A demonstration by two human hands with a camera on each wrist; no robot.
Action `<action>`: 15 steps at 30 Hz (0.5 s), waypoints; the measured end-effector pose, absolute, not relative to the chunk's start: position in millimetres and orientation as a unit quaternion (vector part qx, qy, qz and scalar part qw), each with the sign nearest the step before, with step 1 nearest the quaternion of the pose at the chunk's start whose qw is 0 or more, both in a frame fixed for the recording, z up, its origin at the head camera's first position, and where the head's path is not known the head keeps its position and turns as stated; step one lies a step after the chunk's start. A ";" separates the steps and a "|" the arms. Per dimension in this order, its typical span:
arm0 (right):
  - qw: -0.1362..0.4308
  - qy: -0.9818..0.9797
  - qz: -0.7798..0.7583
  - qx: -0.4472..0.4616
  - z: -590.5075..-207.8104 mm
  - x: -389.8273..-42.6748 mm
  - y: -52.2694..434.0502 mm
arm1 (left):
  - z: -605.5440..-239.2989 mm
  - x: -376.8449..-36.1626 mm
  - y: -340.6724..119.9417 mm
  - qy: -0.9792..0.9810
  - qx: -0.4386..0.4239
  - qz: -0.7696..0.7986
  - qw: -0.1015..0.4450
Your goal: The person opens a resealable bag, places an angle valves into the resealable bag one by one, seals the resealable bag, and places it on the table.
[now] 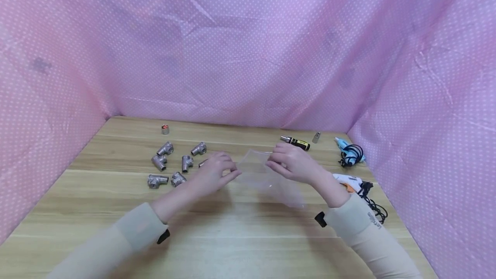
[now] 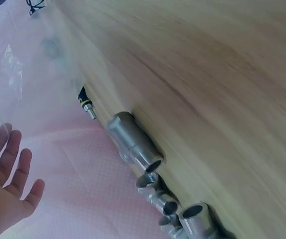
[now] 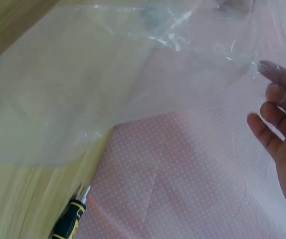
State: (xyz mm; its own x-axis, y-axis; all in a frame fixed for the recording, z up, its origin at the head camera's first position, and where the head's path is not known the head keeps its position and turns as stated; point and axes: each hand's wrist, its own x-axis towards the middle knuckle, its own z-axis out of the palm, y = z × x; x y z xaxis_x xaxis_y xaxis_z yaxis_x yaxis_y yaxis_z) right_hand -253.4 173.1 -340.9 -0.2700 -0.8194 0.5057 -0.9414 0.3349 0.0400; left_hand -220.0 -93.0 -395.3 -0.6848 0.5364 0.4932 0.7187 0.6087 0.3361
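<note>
A clear plastic bag (image 1: 255,175) hangs between the two hands over the middle of the wooden table. My left hand (image 1: 217,171) pinches its left upper edge between thumb and fingers. At the opposite upper corner, my right hand (image 1: 290,162) pinches the film. The right wrist view shows the thin bag (image 3: 83,84) spread wide, with the right hand's fingers (image 3: 266,132) partly behind it. In the left wrist view, the outer fingers of the left hand (image 2: 6,191) are spread apart. No contents show inside the bag.
Several metal pipe tees (image 1: 187,163) lie left of the left hand. Farther back stands a short metal fitting (image 1: 165,129) with orange inside. Behind the right hand lie a black-yellow screwdriver (image 1: 297,142) and a small metal piece (image 1: 316,137). Blue (image 1: 350,154) and white (image 1: 346,180) corded glue guns lie right.
</note>
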 end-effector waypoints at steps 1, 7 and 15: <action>0.235 -0.792 0.135 0.548 -342.0 -252.2 170.9 | -395.1 -219.8 -91.2 -0.878 -0.355 -0.270 0.177; 0.248 -0.826 0.127 0.490 -343.0 -243.4 157.3 | -394.2 -220.6 -83.1 -0.863 -0.367 -0.298 0.179; 0.117 -0.892 0.070 0.431 -341.0 -234.2 149.7 | -393.3 -221.4 -78.6 -0.862 -0.379 -0.288 0.173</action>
